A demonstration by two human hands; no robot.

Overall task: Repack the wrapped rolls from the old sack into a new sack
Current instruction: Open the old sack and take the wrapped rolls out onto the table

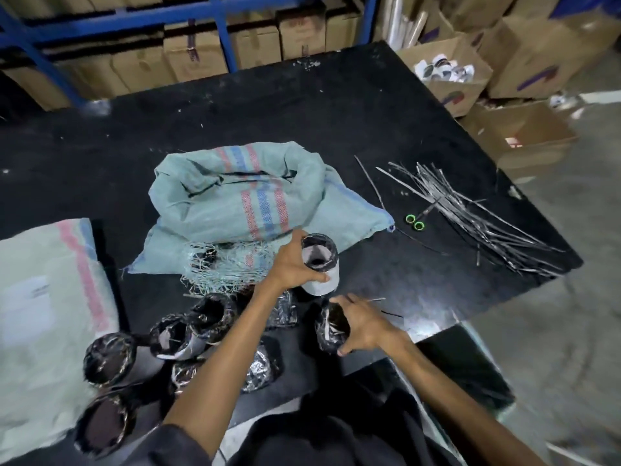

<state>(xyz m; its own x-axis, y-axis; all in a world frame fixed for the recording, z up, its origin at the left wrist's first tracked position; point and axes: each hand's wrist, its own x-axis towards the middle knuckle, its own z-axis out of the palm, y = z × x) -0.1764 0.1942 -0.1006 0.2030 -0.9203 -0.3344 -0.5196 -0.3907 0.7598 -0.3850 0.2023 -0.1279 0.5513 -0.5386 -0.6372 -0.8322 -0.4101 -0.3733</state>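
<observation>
Your left hand (295,265) is gripping a white, black-film-wrapped cylindrical roll (322,275) near the black table's (369,129) front edge; your right hand (364,327) is clasping another wrapped roll (331,332). Likely stiff, slippery film: be gripping the sides.

Green-handled scissors (416,222) beside loose strip pile (470,210) on black table (302,105); cardboard boxes (524,136) right, blue rack (221,28) behind.
</observation>
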